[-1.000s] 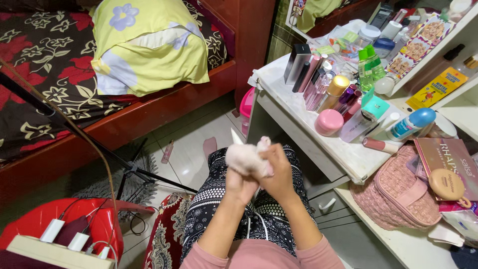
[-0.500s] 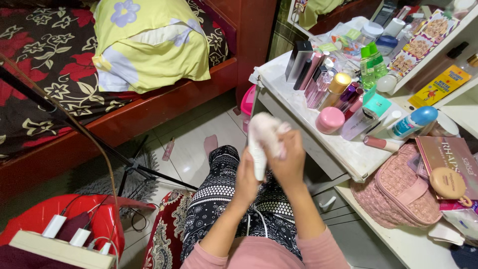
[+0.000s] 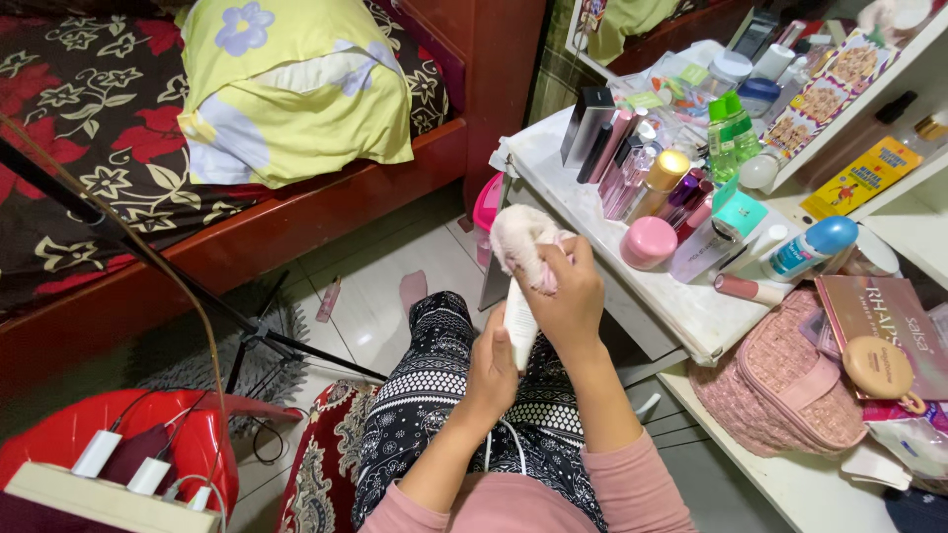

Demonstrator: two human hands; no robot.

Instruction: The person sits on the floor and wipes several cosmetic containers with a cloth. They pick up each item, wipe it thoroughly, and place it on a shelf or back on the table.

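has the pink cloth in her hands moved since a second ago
Yes. The pink cloth in the right hand has risen from over the lap toward the white table edge.

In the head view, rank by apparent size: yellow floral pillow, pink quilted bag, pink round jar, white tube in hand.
1. yellow floral pillow
2. pink quilted bag
3. white tube, partly hidden by the hands
4. pink round jar; close to the tube, unsure.

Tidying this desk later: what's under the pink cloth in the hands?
A white tube sticks out below the cloth, gripped by the left hand. The right hand presses the cloth over its upper end, so that end is hidden.
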